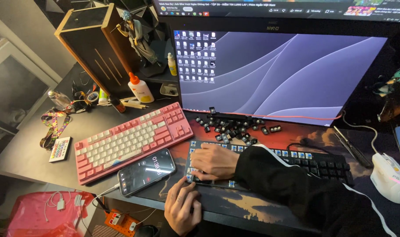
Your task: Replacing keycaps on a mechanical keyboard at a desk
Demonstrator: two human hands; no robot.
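At the far left of the surface [42, 145] lies a small white remote [60, 149] beside a colourful lanyard [52, 127]. Next comes the pink keyboard [132, 140], set at a slant, with a glue bottle [140, 87] behind it and a phone [146, 171] lying against its near edge, screen lit. Your left hand [182, 208] rests at the near left corner of the black keyboard [314, 164], fingers curled together and touching its edge. Your right hand [214, 160] lies flat on the keyboard's left end, where the caps are off and the switches show; its fingers are pressed together, pointing left. Loose black keycaps [235, 125] are scattered just behind it, under the monitor [288, 74]. A white mouse [389, 177] sits far right.
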